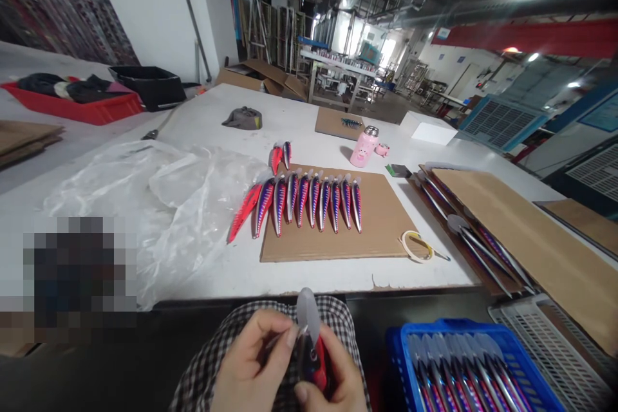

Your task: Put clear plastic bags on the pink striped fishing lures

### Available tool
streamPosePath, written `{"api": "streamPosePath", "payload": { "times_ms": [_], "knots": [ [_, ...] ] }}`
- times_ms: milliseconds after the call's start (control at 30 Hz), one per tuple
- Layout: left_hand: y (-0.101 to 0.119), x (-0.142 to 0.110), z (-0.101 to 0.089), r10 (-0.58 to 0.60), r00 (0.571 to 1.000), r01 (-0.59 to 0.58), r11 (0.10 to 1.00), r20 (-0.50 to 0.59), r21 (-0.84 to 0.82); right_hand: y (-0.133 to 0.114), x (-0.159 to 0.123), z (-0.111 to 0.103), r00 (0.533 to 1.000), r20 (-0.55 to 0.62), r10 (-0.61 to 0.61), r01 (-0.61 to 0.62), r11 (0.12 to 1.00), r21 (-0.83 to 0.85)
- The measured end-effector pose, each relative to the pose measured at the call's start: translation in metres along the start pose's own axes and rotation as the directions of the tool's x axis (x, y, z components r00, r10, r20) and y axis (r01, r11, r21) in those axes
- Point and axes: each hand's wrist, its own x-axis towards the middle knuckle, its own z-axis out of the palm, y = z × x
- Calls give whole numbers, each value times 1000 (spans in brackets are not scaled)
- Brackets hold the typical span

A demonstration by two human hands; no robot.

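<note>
Above my lap, my right hand (338, 373) is closed around a fishing lure (308, 360) with a dark and red body. Its clear diving lip (308, 315) points up. The thumb and forefinger of my left hand (261, 360) pinch together right beside the base of that lip; whatever lies between them is too small to make out. On the table ahead, a row of purple, red and silver lures (313, 203) rests on a cardboard sheet (386, 212). A red lure (244, 214) lies at the row's left end, and two more lures (280, 156) lie behind it.
At my lower right stands a blue basket (393, 360) of lures. Cardboard sheets (512, 225) with lures between them are stacked on the right. Clear plastic wrapping (168, 206) covers the table's left. A tape roll (416, 247), pink bottle (365, 147) and grey cap (243, 118) lie farther off.
</note>
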Motion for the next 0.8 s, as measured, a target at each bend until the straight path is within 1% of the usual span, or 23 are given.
{"api": "streamPosePath", "payload": {
  "times_ms": [133,200,300,367,533,667,733,800],
  "knots": [
    [-7,3,-4,10,997,-13,999,77,42,1,1,-2,1000,-3,-14,14,995,-99],
    [-9,5,-5,35,995,-39,998,95,45,-2,2,0,1000,0,3,-3,998,-65],
    [-9,8,-8,107,986,-118,989,127,86,-8,5,2,999,49,5,-6,1000,19],
    [-10,10,-10,130,981,-150,979,146,138,-12,7,3,998,63,-4,3,1000,18],
    [-14,11,-11,134,977,-167,965,168,204,-17,9,4,998,60,-13,16,998,-58],
    [-15,14,-10,123,975,-164,959,184,231,-18,10,6,996,82,16,-12,999,-38],
    [-14,16,-12,163,964,-217,938,209,269,-19,11,6,994,100,34,-31,999,-25],
    [-12,18,-15,222,945,-292,903,239,317,-20,12,5,992,120,45,-40,998,-46]
  ]
}}
